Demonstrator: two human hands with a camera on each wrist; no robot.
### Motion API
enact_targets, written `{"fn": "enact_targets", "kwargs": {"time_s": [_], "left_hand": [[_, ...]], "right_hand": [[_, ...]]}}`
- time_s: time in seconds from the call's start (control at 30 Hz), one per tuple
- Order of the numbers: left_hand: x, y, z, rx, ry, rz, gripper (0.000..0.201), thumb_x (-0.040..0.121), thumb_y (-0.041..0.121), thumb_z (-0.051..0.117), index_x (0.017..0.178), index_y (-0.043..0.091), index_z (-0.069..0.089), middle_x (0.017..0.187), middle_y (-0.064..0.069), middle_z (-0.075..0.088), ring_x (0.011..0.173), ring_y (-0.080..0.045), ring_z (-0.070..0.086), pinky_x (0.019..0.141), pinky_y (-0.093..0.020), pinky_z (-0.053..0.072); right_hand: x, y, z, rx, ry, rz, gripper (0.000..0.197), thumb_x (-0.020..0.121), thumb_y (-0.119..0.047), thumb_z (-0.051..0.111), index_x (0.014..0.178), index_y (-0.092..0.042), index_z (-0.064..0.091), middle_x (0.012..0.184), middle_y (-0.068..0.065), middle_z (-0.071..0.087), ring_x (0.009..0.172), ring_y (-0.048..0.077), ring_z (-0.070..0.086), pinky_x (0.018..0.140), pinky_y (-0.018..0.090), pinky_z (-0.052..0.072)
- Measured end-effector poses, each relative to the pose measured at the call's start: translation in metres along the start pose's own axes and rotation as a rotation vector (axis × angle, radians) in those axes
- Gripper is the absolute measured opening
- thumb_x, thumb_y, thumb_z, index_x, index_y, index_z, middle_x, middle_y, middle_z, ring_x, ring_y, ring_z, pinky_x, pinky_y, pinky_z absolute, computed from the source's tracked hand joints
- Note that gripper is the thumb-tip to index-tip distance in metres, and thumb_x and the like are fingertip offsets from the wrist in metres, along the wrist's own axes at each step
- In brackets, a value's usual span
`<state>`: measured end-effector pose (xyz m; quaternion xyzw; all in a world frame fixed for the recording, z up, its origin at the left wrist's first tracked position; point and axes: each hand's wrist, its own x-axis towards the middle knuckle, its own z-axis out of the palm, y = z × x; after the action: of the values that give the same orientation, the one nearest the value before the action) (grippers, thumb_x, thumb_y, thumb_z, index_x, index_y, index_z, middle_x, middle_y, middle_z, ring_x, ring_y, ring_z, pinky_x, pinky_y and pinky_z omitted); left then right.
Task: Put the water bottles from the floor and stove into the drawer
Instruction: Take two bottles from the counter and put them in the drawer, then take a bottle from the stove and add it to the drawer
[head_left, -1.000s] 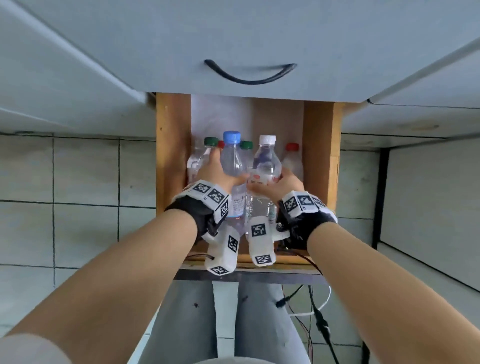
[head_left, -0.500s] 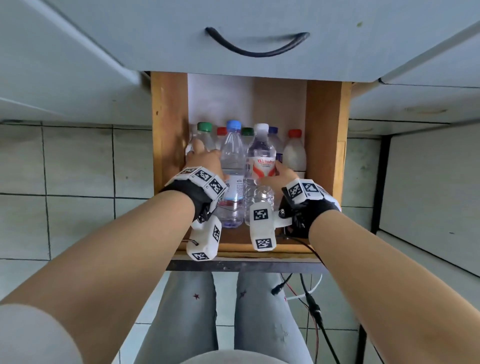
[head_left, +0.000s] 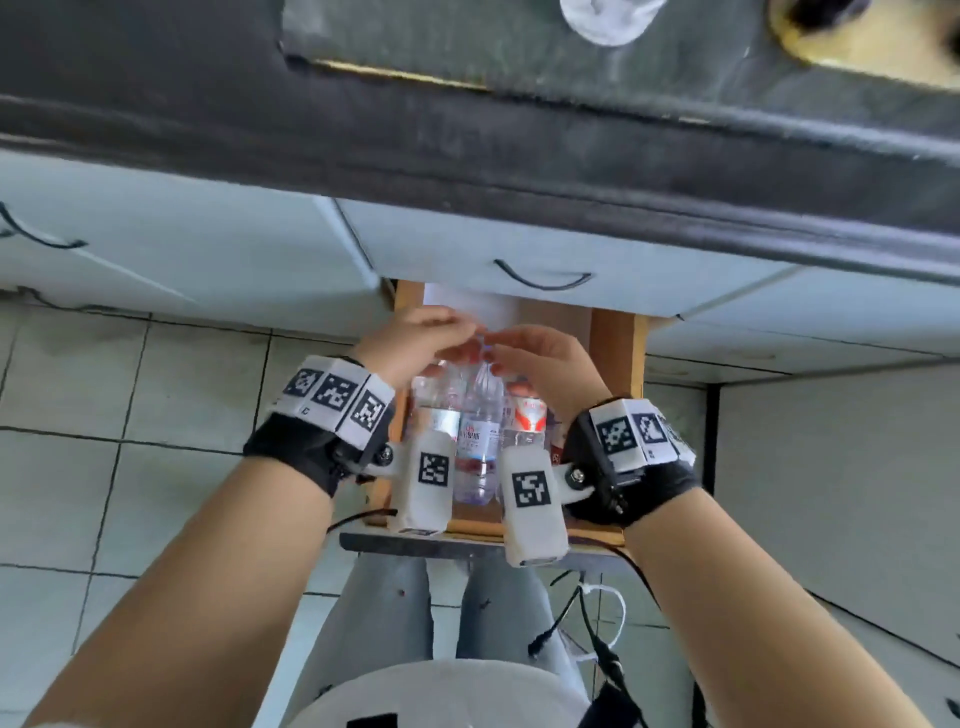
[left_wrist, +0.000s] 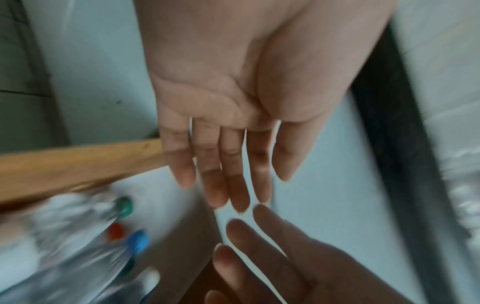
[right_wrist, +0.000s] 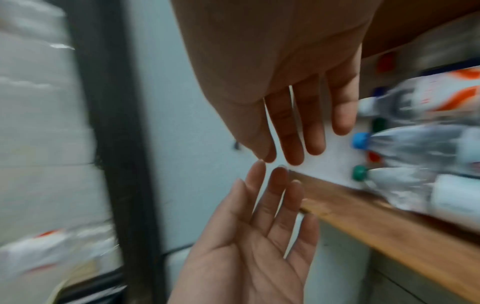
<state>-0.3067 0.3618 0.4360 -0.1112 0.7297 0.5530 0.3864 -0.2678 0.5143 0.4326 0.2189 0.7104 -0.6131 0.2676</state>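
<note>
Clear plastic water bottles (head_left: 478, 441) with coloured caps stand packed in the open wooden drawer (head_left: 615, 358) under the dark bench (head_left: 467, 145). Above them, the left hand (head_left: 415, 343) and right hand (head_left: 550, 364) hover empty, fingers (left_wrist: 233, 185) straight and slightly spread, tips nearly meeting.

Pale square floor tiles (head_left: 156, 395) are stretching away on the left, pale blue cabinet fronts (head_left: 197, 244) with curved dark handles (head_left: 543, 280) are running beneath a dark countertop edge (head_left: 519, 150), probably stone, though blur is smearing it.
</note>
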Motion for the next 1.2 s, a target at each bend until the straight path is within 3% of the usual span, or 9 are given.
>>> {"fn": "enact_targets", "kwargs": {"time_s": [0.13,0.3,0.47,0.53,0.7,0.83,0.97,1.1,1.2], "left_hand": [[-0.049,0.06,-0.058,-0.054,0.047,0.153,0.022,0.091,0.022,0.05,0.081,0.027,0.069,0.067,0.015,0.074,0.068,0.001,0.066,0.069,-0.019,0.047],[-0.08,0.121,-0.126,-0.288,0.375,0.338,0.016,0.089,0.017,0.052,0.088,0.027,0.065,0.085,0.005,0.069,0.082,-0.011,0.065,0.072,-0.023,0.049],[-0.07,0.168,-0.176,-0.413,0.596,0.473,0.048,0.08,0.011,0.063,0.126,0.019,0.049,0.112,0.0,0.056,0.091,-0.004,0.057,0.081,-0.025,0.048],[-0.061,0.185,-0.191,-0.385,0.617,0.52,0.065,0.077,0.013,0.069,0.134,0.021,0.038,0.125,0.0,0.049,0.103,-0.006,0.054,0.089,-0.026,0.048],[-0.029,0.226,-0.203,-0.288,0.541,0.574,0.098,0.069,0.012,0.076,0.146,0.023,0.015,0.154,-0.005,0.026,0.139,-0.017,0.03,0.116,-0.039,0.027],[-0.009,0.248,-0.194,-0.274,0.561,0.619,0.096,0.063,0.016,0.079,0.142,0.018,0.025,0.14,-0.002,0.046,0.126,-0.015,0.049,0.108,-0.031,0.039],[0.002,0.251,-0.197,-0.157,0.753,0.566,0.09,0.038,0.052,0.075,0.119,0.021,0.053,0.119,-0.001,0.062,0.111,-0.023,0.06,0.098,-0.046,0.048],[-0.008,0.244,-0.186,-0.16,0.827,0.602,0.074,0.041,0.054,0.077,0.106,0.022,0.06,0.112,-0.001,0.065,0.105,-0.024,0.063,0.088,-0.049,0.053],[-0.026,0.244,-0.171,-0.097,0.8,0.676,0.068,0.044,0.053,0.078,0.103,0.024,0.062,0.11,-0.003,0.065,0.102,-0.022,0.064,0.084,-0.047,0.055]], "right_hand": [[-0.021,-0.085,0.011,0.012,0.065,-0.225,0.027,0.086,-0.002,0.053,0.074,-0.026,0.061,0.073,-0.002,0.062,0.066,0.01,0.057,0.061,0.021,0.045],[-0.023,-0.172,0.029,0.076,0.205,-0.402,0.03,0.084,0.001,0.056,0.075,-0.028,0.058,0.075,-0.003,0.059,0.071,0.012,0.054,0.065,0.027,0.047],[-0.012,-0.238,0.042,0.125,0.428,-0.601,0.024,0.07,-0.01,0.058,0.077,-0.032,0.058,0.072,-0.008,0.057,0.068,0.009,0.052,0.07,0.036,0.047],[-0.012,-0.251,0.041,0.184,0.597,-0.685,0.025,0.069,-0.009,0.059,0.076,-0.033,0.059,0.067,-0.009,0.053,0.063,0.006,0.049,0.068,0.033,0.045],[-0.016,-0.249,0.032,0.224,0.855,-0.848,0.035,0.074,0.001,0.059,0.078,-0.034,0.057,0.073,-0.002,0.05,0.058,-0.001,0.045,0.056,0.005,0.036],[-0.025,-0.241,0.023,0.138,0.958,-0.958,0.038,0.074,-0.002,0.06,0.079,-0.04,0.056,0.075,-0.003,0.048,0.061,0.006,0.044,0.058,0.019,0.038],[-0.032,-0.234,0.004,0.035,1.159,-0.992,0.032,0.074,-0.012,0.065,0.077,-0.04,0.051,0.076,-0.022,0.045,0.06,0.017,0.04,0.057,0.033,0.037],[-0.034,-0.229,-0.013,0.221,1.252,-0.931,0.063,0.059,-0.028,0.079,0.107,-0.029,0.038,0.097,-0.011,0.031,0.081,0.024,0.039,0.076,0.029,0.042],[-0.017,-0.225,-0.029,0.182,1.067,-0.785,0.107,0.049,-0.035,0.082,0.136,-0.014,0.023,0.127,0.0,0.029,0.122,0.025,0.039,0.108,0.04,0.036]]}}
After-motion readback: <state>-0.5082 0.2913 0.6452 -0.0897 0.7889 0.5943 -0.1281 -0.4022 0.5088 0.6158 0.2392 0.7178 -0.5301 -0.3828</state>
